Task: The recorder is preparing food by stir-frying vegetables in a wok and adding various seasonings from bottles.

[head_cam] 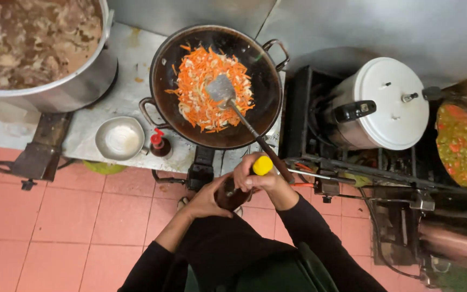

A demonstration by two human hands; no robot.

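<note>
My left hand (205, 201) grips the body of a dark brown bottle (230, 198), held just below the stove's front edge. My right hand (259, 179) is closed around the bottle's yellow cap (262, 165). A black wok (164, 65) on the burner holds shredded carrot and pale onion strips (206, 86). A metal spatula (221, 90) lies in the vegetables. Its long dark handle (272, 157) slants down over the wok's rim, passing right beside my right hand; no hand holds it.
A large steel pot of brownish meat (82, 89) stands at the left. A small steel bowl (119, 138) and a red-capped bottle (159, 145) sit by the wok. On the right are a white-lidded pressure cooker (390, 103) and a pot of chopped vegetables (459, 144). Pink floor tiles lie below.
</note>
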